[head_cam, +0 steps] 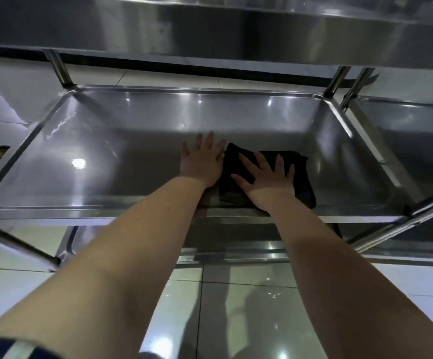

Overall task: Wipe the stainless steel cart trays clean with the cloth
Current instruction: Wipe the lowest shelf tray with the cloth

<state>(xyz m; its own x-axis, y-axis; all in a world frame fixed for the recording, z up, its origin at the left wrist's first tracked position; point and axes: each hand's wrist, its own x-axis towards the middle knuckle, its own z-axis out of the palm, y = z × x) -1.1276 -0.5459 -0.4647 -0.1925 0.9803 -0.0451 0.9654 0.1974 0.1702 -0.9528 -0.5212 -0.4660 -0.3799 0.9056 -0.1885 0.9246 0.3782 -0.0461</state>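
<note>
Cloth (304, 181), black and folded into a rough square, lies on the floor of the middle tray (106, 151) in the head view, near the tray's front rim and a little right of its centre. The right hand (267, 180) lies flat on top of the cloth, palm down, fingers straight and spread wide, pressing it against the steel. The left hand (202, 161) rests palm down on the bare tray floor just beside the cloth's left edge, fingers straight and only slightly apart. Its edge seems to meet the cloth, though shadow there makes contact hard to judge. Both bare forearms reach in over the front rim.

An upper tray (210, 27) hangs over the scene, held by a round post (60, 67) at the back left corner. A neighbouring tray (417, 125) stands close on the right. Glossy pale floor tiles (236, 307) show below, and a dark sleeve (8, 348) with a light stripe sits at the bottom left.
</note>
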